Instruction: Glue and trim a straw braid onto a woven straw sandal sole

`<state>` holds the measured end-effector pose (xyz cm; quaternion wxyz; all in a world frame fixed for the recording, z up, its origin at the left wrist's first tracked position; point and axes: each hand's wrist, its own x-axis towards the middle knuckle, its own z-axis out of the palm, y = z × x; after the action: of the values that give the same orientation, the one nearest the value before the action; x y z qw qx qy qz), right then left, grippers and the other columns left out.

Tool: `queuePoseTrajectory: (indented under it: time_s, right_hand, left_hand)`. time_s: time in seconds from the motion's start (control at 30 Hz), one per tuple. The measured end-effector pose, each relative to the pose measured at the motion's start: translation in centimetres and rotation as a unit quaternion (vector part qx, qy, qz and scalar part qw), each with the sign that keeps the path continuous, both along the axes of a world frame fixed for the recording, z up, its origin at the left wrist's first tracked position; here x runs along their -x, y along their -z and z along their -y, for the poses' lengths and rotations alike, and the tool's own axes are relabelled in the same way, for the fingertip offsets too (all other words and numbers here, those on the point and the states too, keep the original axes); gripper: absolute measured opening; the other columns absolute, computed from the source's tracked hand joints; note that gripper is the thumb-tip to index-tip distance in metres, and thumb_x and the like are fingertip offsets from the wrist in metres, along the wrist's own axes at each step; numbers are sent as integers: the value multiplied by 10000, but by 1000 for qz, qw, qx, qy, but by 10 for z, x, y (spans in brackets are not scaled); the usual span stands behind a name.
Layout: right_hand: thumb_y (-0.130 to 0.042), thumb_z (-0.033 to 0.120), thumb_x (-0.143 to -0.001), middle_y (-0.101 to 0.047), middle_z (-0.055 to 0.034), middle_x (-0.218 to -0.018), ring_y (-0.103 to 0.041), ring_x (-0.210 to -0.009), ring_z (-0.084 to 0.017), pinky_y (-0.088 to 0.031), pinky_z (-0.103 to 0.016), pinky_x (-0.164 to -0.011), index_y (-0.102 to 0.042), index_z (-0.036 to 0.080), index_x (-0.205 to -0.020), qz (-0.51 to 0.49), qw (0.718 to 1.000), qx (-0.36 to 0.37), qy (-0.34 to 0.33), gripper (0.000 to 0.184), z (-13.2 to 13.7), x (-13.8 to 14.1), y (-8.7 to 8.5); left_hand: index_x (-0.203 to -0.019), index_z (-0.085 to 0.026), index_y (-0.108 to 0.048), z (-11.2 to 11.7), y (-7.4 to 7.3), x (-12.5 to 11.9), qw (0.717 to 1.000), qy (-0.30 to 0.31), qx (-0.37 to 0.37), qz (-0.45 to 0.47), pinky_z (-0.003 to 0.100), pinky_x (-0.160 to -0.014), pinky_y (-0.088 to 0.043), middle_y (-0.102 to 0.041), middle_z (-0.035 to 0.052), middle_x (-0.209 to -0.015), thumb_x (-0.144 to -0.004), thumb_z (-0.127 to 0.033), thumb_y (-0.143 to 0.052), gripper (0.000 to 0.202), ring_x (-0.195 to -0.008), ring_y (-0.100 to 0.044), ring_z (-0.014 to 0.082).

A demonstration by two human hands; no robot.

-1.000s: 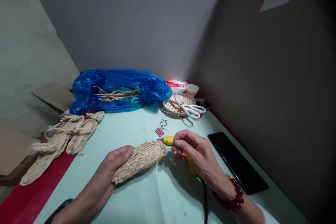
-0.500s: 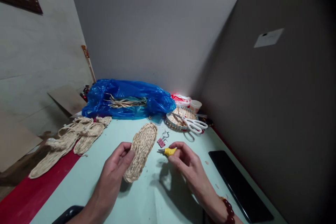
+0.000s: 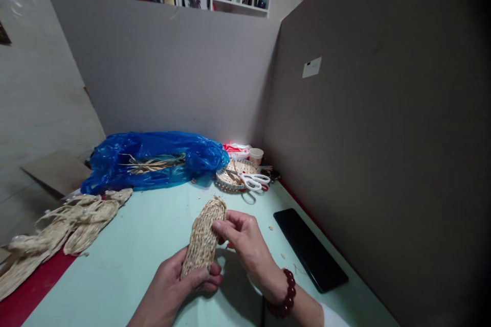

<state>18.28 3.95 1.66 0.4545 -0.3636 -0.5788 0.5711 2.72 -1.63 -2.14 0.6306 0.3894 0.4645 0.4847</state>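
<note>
A braided straw shoe sole point(image 3: 205, 237) is held tilted above the table in front of me. My left hand point(image 3: 187, 278) is closed round its lower end, thumb on the near face and fingers behind. At the upper right edge, my right hand point(image 3: 240, 237) pinches the sole between thumb and fingers. A small orange-yellow bit shows beneath the right fingers; whether it is the yellow-handled tool I cannot make out. To the left lie woven straw sandals point(image 3: 82, 219).
A blue plastic bag point(image 3: 153, 135) with straw strands is at the back. White-handled scissors point(image 3: 255, 180) rest on a round basket point(image 3: 224, 184) beside a paper cup point(image 3: 255, 155). A black flat slab point(image 3: 310, 250) lies right. Grey partitions point(image 3: 184, 71) stand behind and right.
My right hand has moved left onto the sole's edge, and the yellow tool no longer shows clearly. My left hand's grip has shifted to the lower end. The view has turned right.
</note>
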Motion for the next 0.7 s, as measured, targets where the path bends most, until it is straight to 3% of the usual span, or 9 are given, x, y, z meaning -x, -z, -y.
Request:
queuePoseTrajectory:
  time_s: [0.37,0.47,0.53,0.6,0.7]
  right_hand:
    - [-658,386,-804,-432,53,-584,-378,-573,-108,-323,-243,-556,-501,186,-603,-23,1000,-9,14,324,-7,-3,6]
    - [-663,412,-811,-467,48,-599,-407,-567,-113,-350,-243,-546,-547,182,-654,-36,999,3,36,302,-13,-8,7]
    - [-669,435,-810,-516,34,-614,-452,-567,-125,-378,-249,-536,-586,180,-690,-44,998,15,42,294,-16,-10,7]
    - [-683,450,-809,-557,21,-622,-496,-576,-138,-403,-256,-528,-608,182,-698,-50,998,22,43,299,-17,-11,8]
    - [-703,431,-822,-581,19,-622,-533,-575,-139,-429,-257,-526,-614,178,-686,-65,997,23,44,301,-18,-12,9]
  left_hand:
    - [-874,-168,-728,0,-6,-1,999,25,44,-16,356,-693,-579,-790,97,-826,-676,-456,-821,361,-701,-726,240]
    - [-780,-169,-729,0,-4,2,997,32,54,-43,299,-665,-523,-760,78,-736,-722,-515,-765,353,-658,-666,194]
    - [-704,-172,-710,1,-4,4,996,30,50,-72,247,-555,-426,-646,16,-552,-776,-540,-702,376,-531,-530,136]
    - [-637,-175,-670,1,-3,6,993,31,47,-99,233,-457,-261,-430,-61,-421,-783,-587,-664,437,-435,-318,100]
    - [-526,-203,-542,3,-2,8,989,41,53,-130,255,-455,-104,-215,-117,-434,-736,-649,-655,506,-439,-116,86]
